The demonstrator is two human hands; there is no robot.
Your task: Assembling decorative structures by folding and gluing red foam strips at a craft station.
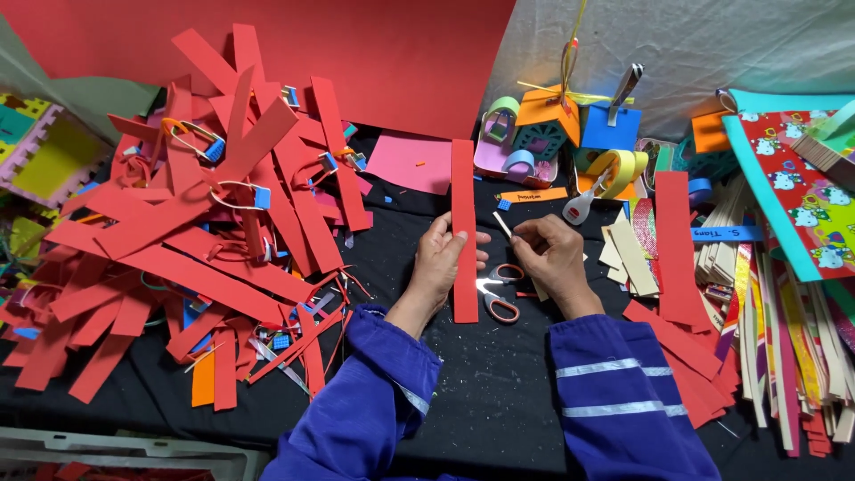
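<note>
My left hand (441, 263) holds a long red foam strip (463, 191) that lies lengthwise on the black cloth, its fingers curled over the strip's left edge. My right hand (552, 256) pinches a small thin pale stick (503, 224) between thumb and fingers, just right of the strip. Red-handled scissors (499, 294) lie on the cloth between and below the two hands. Both arms wear blue sleeves with grey bands.
A big heap of red foam strips (187, 223) with wire loops fills the left. A large red sheet (356, 53) lies at the back. Small paper houses (543, 125), tape rolls (614, 169), patterned sheets (793, 178) and pale strips (766, 321) crowd the right.
</note>
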